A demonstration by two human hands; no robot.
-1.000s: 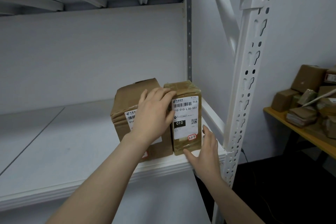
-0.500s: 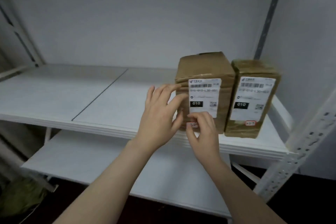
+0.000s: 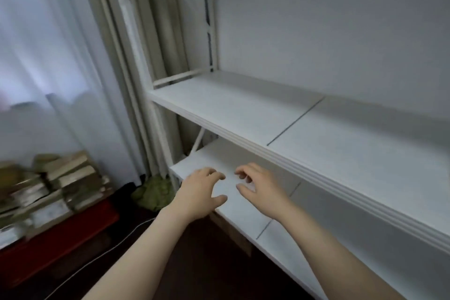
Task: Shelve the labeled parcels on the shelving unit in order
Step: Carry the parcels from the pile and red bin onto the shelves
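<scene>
The white shelving unit point(image 3: 243, 126) fills the right side of the head view; the boards in view carry no parcels. A blurred pile of labeled brown parcels point(image 3: 48, 190) lies at the lower left on a red bench. My left hand point(image 3: 197, 195) and my right hand point(image 3: 260, 190) hover side by side in front of the lower shelf board point(image 3: 209, 161), fingers loosely curled and holding nothing. The two parcels that stood on the shelf are out of frame.
White curtains point(image 3: 60, 56) hang at the left. A green bundle point(image 3: 153, 192) lies on the dark floor beside the shelf's left post. A white cable point(image 3: 109, 251) runs across the floor. A brown box point(image 3: 233, 234) sits under the lower shelf board.
The view has swung left, away from the two shelved parcels, toward the parcel pile. Both hands have come off the parcels and now hang free and empty.
</scene>
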